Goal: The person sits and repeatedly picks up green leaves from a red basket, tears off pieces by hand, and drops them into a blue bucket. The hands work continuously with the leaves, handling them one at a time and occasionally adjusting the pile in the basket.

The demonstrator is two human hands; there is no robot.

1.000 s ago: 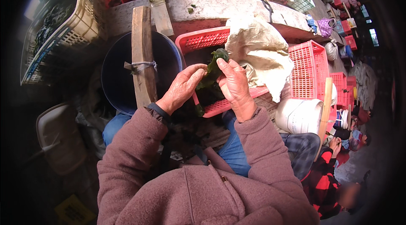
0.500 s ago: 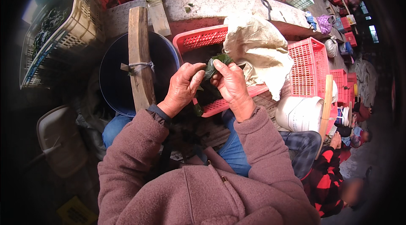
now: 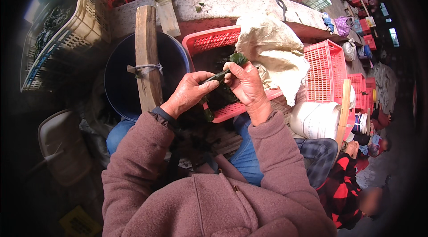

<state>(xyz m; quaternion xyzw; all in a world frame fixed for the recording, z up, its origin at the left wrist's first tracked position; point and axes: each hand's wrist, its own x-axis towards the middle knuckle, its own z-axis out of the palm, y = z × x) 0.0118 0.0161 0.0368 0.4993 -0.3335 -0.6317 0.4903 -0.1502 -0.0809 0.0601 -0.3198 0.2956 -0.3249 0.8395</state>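
Observation:
A dark green, glossy strip that looks like kelp point(image 3: 218, 77) is stretched between my two hands above a red plastic crate point(image 3: 213, 38). My left hand point(image 3: 187, 92) pinches its lower left end between thumb and fingers. My right hand point(image 3: 246, 86) is closed around the other end, and a crumpled green tip stands up above its thumb. The part inside my right fingers is hidden. More dark green pieces lie in the crate below, and one hangs over its near corner. A cream cloth point(image 3: 269, 52) drapes over the crate's right side.
Left of the crate stands a dark blue tub point(image 3: 118, 74) with a wooden plank point(image 3: 146, 52) across it. A white crate of dark greens point(image 3: 89, 23) is farther left. On the right are a white bucket point(image 3: 316, 120), red crates point(image 3: 323, 70) and a person in a red-and-black checked top point(image 3: 343, 188).
My left hand has moved slightly down and left, drawing the strip out thinner and straighter. The crumpled green end now sticks up above my right hand.

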